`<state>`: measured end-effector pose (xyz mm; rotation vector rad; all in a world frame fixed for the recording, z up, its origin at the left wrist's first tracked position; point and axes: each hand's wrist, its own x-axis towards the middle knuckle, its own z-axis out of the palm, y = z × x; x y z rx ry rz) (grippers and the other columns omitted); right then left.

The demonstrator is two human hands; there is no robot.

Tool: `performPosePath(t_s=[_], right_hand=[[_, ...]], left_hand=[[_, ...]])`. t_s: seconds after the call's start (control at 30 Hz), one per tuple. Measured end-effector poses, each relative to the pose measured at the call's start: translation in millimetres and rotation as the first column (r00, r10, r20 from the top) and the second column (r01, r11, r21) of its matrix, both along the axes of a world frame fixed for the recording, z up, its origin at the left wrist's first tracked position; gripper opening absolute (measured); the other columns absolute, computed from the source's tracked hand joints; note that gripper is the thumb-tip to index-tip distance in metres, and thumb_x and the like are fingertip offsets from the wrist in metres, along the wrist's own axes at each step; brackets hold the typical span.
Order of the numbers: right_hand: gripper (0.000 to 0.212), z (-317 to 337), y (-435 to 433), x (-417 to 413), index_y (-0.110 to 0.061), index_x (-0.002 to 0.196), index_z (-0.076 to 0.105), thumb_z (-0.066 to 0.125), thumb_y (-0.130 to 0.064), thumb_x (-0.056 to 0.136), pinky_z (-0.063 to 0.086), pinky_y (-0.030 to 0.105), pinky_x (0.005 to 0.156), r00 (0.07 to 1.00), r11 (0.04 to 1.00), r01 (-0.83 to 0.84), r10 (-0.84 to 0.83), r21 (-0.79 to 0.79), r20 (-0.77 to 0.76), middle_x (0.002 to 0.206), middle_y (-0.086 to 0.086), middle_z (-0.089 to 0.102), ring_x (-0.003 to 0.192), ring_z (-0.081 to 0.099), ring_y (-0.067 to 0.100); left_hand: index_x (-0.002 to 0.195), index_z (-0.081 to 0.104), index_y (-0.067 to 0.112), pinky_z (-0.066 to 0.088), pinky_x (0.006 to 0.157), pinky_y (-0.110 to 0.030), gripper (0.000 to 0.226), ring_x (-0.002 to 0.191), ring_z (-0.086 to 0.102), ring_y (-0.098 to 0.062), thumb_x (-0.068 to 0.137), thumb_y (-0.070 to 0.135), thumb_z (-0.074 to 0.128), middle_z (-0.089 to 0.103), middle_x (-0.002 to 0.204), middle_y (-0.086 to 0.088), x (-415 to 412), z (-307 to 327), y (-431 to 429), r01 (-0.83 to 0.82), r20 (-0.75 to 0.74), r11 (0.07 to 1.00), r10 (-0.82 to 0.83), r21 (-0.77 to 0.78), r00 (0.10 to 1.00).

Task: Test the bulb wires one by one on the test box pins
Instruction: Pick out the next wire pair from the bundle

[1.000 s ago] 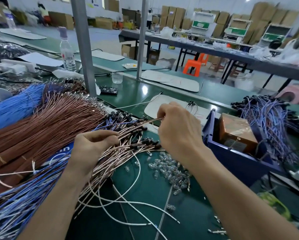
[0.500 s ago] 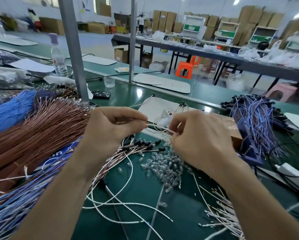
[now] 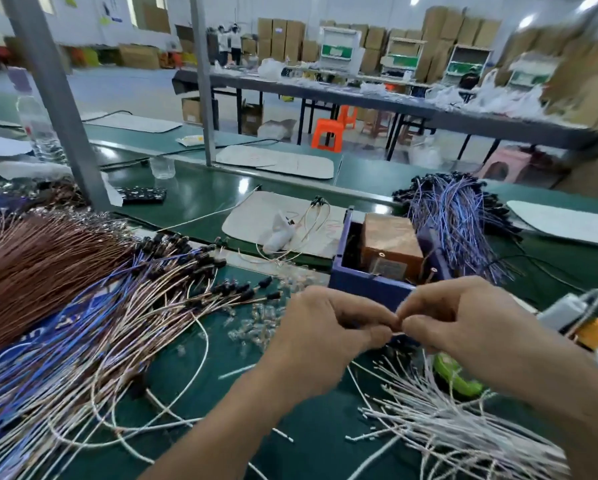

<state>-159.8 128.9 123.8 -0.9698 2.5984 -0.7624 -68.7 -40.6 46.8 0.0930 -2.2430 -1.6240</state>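
My left hand point(image 3: 328, 336) and my right hand point(image 3: 463, 317) meet fingertip to fingertip just in front of the blue test box point(image 3: 366, 284). Both pinch a thin bulb wire point(image 3: 397, 332), of which only a short pale stretch shows between the fingers. Inside the box stands a brown copper-coloured block point(image 3: 391, 242) with two upright pins point(image 3: 430, 273) near its front. A fan of bulb wires with black sockets point(image 3: 200, 271) lies to the left. Loose clear bulbs point(image 3: 256, 320) are scattered beside my left hand.
A thick brown wire bundle point(image 3: 38, 265) fills the far left. White wires point(image 3: 439, 420) spread at the lower right, and blue-purple wires point(image 3: 453, 216) lie behind the box. A grey metal post point(image 3: 58, 109), a water bottle point(image 3: 38, 129) and a white adapter point(image 3: 567, 306) stand around.
Both hands have moved right from the wire fan to just in front of the blue box, drawing together until the fingertips meet. The view has swung right as well.
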Motion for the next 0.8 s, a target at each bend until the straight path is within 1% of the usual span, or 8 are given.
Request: performPosePath(t_s=[0.07,0.2,0.27,0.33,0.43,0.53,0.7,0.8], right_hand=[[0.020,-20,8,-2,-0.051,0.079,0.070,0.072,-0.035,0.090,0.043,0.017,0.048,0.993,0.994,0.051,-0.039,0.100,-0.114,0.065,-0.022,0.068,0.059,0.060,0.000],[0.011,-67,15,0,-0.043,0.086,0.070,0.065,-0.035,0.093,0.048,0.024,0.070,0.983,0.994,0.087,-0.075,0.071,-0.166,0.071,-0.018,0.068,0.073,0.056,0.006],[0.009,-87,14,4,-0.041,0.088,0.069,0.066,-0.035,0.094,0.038,0.029,0.082,0.952,0.994,0.085,-0.061,0.068,-0.299,0.081,-0.018,0.070,0.082,0.052,0.006],[0.015,-103,14,7,-0.037,0.079,0.072,0.083,-0.026,0.079,0.030,0.027,0.076,0.901,0.997,0.080,-0.073,-0.002,-0.427,0.074,-0.017,0.070,0.069,0.053,0.008],[0.030,-121,14,10,-0.029,0.075,0.076,0.095,-0.013,0.061,0.044,0.028,0.069,0.849,0.991,0.046,-0.105,-0.124,-0.518,0.068,-0.012,0.070,0.064,0.060,0.013],[0.026,-132,15,8,-0.027,0.087,0.077,0.089,-0.009,0.072,0.055,0.033,0.067,0.868,0.988,-0.020,-0.060,-0.154,-0.493,0.078,-0.009,0.073,0.072,0.067,0.016],[0.010,-137,23,4,-0.032,0.091,0.072,0.075,-0.023,0.089,0.052,0.030,0.059,0.891,0.971,0.043,-0.144,-0.234,-0.432,0.077,-0.014,0.071,0.067,0.063,0.009],[0.010,-136,26,-1,-0.027,0.089,0.075,0.077,-0.017,0.089,0.053,0.030,0.060,0.860,0.944,0.121,-0.254,-0.308,-0.442,0.074,-0.010,0.071,0.065,0.064,0.012]], left_hand=[[0.092,0.081,0.040,0.055,0.069,-0.015,0.025,0.071,0.070,0.003,0.082,0.017,0.085,0.078,0.079,0.017,-12,-16,9,0.032,0.104,0.999,-0.028,-0.033,0.994],[0.097,0.080,0.039,0.051,0.073,-0.012,0.018,0.076,0.069,0.006,0.084,0.027,0.082,0.075,0.081,0.026,-22,-44,12,0.027,0.171,0.956,0.024,-0.292,0.985],[0.101,0.079,0.040,0.049,0.074,-0.013,0.017,0.078,0.065,0.004,0.085,0.033,0.079,0.075,0.086,0.024,-21,-56,12,-0.010,0.116,0.883,0.073,-0.470,0.991],[0.099,0.080,0.034,0.053,0.074,-0.021,0.014,0.076,0.064,-0.001,0.086,0.028,0.076,0.076,0.086,0.017,-17,-66,10,-0.066,-0.020,0.774,0.069,-0.630,0.997],[0.093,0.078,0.021,0.056,0.065,-0.030,0.009,0.074,0.062,-0.011,0.091,0.013,0.074,0.075,0.086,0.012,-15,-70,8,-0.095,-0.176,0.642,-0.063,-0.761,0.982],[0.093,0.075,0.017,0.053,0.064,-0.030,0.009,0.075,0.059,-0.012,0.095,0.009,0.071,0.073,0.090,0.011,-16,-73,12,-0.118,-0.235,0.609,-0.116,-0.785,0.965],[0.096,0.080,0.020,0.058,0.066,-0.029,0.016,0.076,0.068,-0.008,0.091,0.027,0.067,0.077,0.089,0.013,-19,-74,15,-0.171,-0.256,0.707,-0.014,-0.686,0.967],[0.094,0.083,0.022,0.057,0.067,-0.029,0.014,0.076,0.068,-0.004,0.081,0.018,0.085,0.077,0.085,0.014,-17,-73,8,-0.219,-0.218,0.696,0.092,-0.684,0.972]])
